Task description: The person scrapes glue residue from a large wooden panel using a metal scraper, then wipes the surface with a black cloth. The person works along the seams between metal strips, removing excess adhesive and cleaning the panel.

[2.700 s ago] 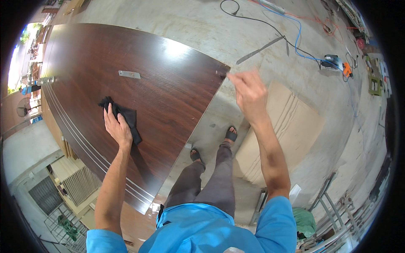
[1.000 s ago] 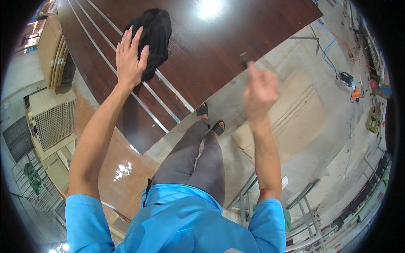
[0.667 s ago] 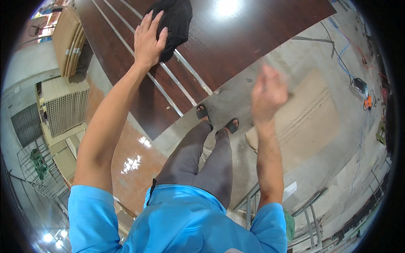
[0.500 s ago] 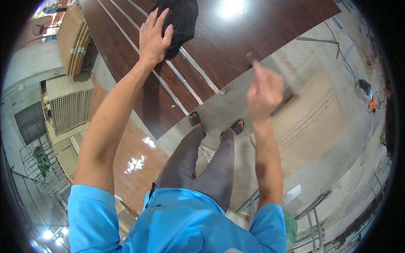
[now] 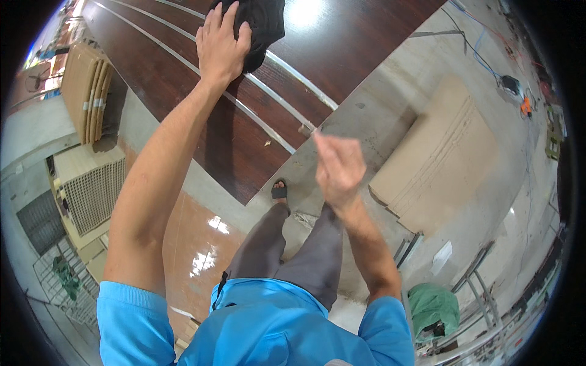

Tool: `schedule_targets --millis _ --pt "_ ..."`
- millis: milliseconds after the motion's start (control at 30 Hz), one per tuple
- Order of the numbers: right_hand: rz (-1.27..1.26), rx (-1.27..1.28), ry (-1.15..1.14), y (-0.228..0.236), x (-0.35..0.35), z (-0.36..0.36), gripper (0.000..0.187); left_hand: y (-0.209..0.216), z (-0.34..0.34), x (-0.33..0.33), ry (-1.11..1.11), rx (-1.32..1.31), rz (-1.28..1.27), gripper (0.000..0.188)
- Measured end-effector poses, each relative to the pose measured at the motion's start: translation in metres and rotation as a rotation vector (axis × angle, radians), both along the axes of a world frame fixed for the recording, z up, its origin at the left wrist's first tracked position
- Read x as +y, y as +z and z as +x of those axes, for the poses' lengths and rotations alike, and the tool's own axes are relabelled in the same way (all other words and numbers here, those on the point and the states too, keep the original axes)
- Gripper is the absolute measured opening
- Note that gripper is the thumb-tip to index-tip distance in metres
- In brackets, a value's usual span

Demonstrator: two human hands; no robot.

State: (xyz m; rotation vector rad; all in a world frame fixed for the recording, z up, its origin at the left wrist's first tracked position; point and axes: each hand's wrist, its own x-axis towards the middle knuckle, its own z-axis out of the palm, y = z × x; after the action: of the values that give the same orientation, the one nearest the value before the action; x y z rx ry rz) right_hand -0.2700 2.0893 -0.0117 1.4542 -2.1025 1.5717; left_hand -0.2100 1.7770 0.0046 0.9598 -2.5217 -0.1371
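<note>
Dark brown panel (image 5: 152, 79), upper left to top centre, bears pale strips (image 5: 303, 80). Left hand (image 5: 223, 50), upper centre, fingers spread over black cloth (image 5: 266, 29) on panel. Small crumb (image 5: 267, 143) unremoved, centre. Right hand (image 5: 340, 168), mid-frame, pinches small blurred piece (image 5: 306, 129) near panel edge. Work seems partway; exact share cannot be told.

A workshop, going by the bare concrete floor (image 5: 384, 85), a big wood-grain panel (image 5: 366, 36) top centre, stacked boards (image 5: 80, 91) upper left, loose cables (image 5: 490, 69) upper right and metal frames (image 5: 472, 266) lower right
</note>
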Motion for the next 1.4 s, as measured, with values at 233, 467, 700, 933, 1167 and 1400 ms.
schedule_targets --millis 233,467,700,933,1167,1400 --pt "-0.013 0.077 -0.336 0.006 -0.02 0.004 0.045 -0.008 -0.008 0.001 0.049 0.002 -0.098 0.056" --pt "0.057 0.018 -0.032 0.003 0.024 0.088 0.034 -0.015 -0.011 -0.003 0.058 0.031 -0.123 0.056" --pt "0.124 0.018 -0.332 -0.015 0.006 0.046 0.039 -0.012 -0.013 -0.003 0.051 0.045 -0.131 0.057" --pt "0.139 0.012 0.095 0.014 0.044 0.157 0.047 -0.015 -0.014 -0.004 0.053 0.056 -0.117 0.059" --pt "0.094 0.087 -0.222 0.01 0.018 0.11 0.045 -0.017 0.0 -0.011 -0.029 -0.055 -0.029 0.065" --pt "0.223 -0.108 0.328 0.024 0.06 0.201 0.034 -0.012 0.096 -0.055 -0.007 -0.106 -0.03 0.067"
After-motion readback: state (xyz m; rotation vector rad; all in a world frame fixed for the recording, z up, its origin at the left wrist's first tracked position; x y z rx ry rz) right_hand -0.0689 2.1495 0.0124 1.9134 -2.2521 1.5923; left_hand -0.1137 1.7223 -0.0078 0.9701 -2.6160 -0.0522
